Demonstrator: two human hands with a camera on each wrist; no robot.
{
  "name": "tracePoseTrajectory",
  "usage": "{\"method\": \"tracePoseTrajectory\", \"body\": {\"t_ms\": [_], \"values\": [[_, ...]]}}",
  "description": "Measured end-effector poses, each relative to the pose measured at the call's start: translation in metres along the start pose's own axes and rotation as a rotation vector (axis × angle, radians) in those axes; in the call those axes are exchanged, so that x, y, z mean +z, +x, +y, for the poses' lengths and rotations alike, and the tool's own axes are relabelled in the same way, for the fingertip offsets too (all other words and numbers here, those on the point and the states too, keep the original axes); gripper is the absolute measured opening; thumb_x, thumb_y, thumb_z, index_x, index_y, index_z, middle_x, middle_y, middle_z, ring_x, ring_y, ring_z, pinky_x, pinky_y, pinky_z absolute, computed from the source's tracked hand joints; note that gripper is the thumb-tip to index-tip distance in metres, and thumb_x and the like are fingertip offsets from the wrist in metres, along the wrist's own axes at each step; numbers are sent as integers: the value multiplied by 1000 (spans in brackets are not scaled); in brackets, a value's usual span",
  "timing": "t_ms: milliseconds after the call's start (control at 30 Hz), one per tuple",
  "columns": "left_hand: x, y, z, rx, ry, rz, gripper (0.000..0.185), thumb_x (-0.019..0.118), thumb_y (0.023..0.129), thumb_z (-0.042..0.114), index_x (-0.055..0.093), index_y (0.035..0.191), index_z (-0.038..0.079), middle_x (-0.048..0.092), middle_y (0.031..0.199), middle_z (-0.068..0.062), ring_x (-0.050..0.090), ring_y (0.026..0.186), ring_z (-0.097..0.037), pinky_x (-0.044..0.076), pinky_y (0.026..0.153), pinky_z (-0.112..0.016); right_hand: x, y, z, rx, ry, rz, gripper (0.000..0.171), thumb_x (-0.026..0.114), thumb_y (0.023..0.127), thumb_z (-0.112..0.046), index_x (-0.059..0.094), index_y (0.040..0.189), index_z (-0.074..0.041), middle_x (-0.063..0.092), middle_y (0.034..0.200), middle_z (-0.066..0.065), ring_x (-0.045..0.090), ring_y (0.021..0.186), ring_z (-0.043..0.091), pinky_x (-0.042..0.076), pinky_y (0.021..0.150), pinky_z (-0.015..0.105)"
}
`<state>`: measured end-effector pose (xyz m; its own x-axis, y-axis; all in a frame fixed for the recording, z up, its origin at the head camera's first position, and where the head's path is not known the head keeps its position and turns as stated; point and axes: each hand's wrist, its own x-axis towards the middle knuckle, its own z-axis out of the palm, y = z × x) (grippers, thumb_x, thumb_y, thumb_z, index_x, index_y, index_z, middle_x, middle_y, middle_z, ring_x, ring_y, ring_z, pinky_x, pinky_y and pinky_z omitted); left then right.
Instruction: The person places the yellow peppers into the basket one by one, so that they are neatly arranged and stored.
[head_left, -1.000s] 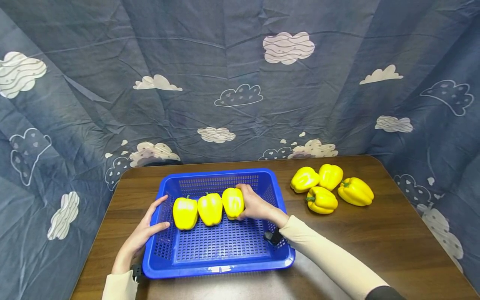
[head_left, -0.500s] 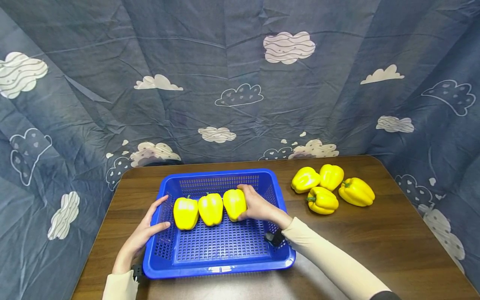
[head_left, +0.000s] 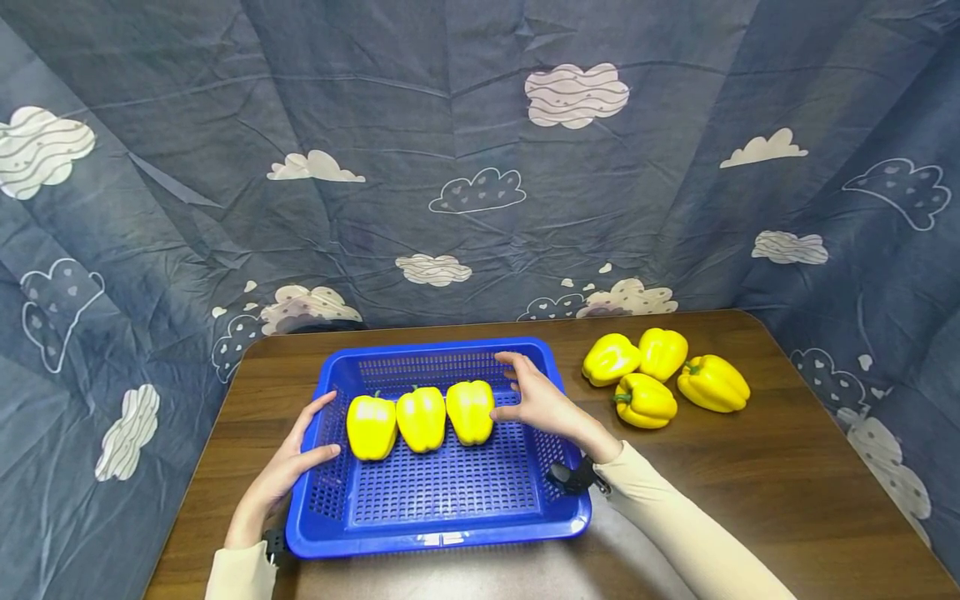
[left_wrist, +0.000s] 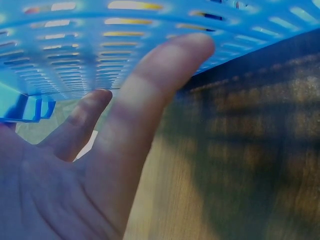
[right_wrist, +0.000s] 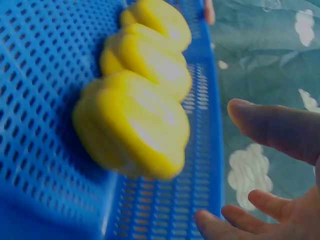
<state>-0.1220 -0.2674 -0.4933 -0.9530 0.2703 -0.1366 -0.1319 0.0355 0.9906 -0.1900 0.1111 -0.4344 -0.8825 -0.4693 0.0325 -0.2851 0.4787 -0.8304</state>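
Head view: blue perforated basket [head_left: 438, 533] sits on brown wooden table [head_left: 750, 475]. 3 yellow bell peppers in a row across basket floor, touching each other: left pepper [head_left: 371, 427], middle pepper [head_left: 421, 418], right pepper [head_left: 470, 411]. Right hand [head_left: 542, 402] is over basket just beside the right pepper, fingers spread & relaxed, gripping nothing; small gap to pepper, thumb tip v. close to it. Left hand [head_left: 279, 473] rests flat vs basket's left wall, fingers straight, thumb at the rim. 4 more yellow peppers [head_left: 663, 375] lie bunched on table, right of basket, well apart from hands. Cloud-print grey-blue cloth [head_left: 450, 167] behind.

Left wrist view: left hand [left_wrist: 75, 185] open, fingers extended up along basket wall [left_wrist: 75, 55]; table wood on the right.

Right wrist view: right hand [right_wrist: 280, 170] open, nothing in it. The 3 peppers sit in line on basket mesh, nearest one [right_wrist: 132, 125] blurred, just clear of the fingers.
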Motion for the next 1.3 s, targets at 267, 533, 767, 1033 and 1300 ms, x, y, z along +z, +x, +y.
{"method": "tracePoseTrajectory", "body": {"t_ms": [267,533,767,1033,1300], "values": [[0,-1,1,1,1,1,74,55,92,6,15,152,25,12,152,-24,36,124,-48,50,84,-55,-26,-21,3,1,73,47,78,75,79,-4,29,141,4,31,145,27,35,131,43,33,105,50],[0,-2,1,-8,3,11,74,55,92,6,15,152,25,11,153,-24,34,125,-50,50,84,-55,-44,-41,12,39,91,105,75,73,82,-6,28,142,2,32,145,25,33,132,43,29,106,55],[0,-1,1,-14,10,4,74,56,92,8,15,152,25,9,153,-24,29,127,-53,49,86,-55,-67,-62,32,3,82,184,70,73,82,-1,34,139,5,36,142,26,34,131,44,27,107,55],[1,0,2,-16,5,3,76,56,91,7,15,152,25,8,154,-21,32,127,-50,49,87,-54,-92,-93,69,28,65,280,66,70,83,0,34,138,7,37,141,27,32,131,44,25,110,40],[1,-1,2,-37,-4,2,76,57,92,8,15,152,27,6,155,-20,36,124,-49,50,85,-54,-105,-116,109,86,64,362,66,68,85,0,31,139,9,36,140,32,29,129,46,27,95,3]]}}
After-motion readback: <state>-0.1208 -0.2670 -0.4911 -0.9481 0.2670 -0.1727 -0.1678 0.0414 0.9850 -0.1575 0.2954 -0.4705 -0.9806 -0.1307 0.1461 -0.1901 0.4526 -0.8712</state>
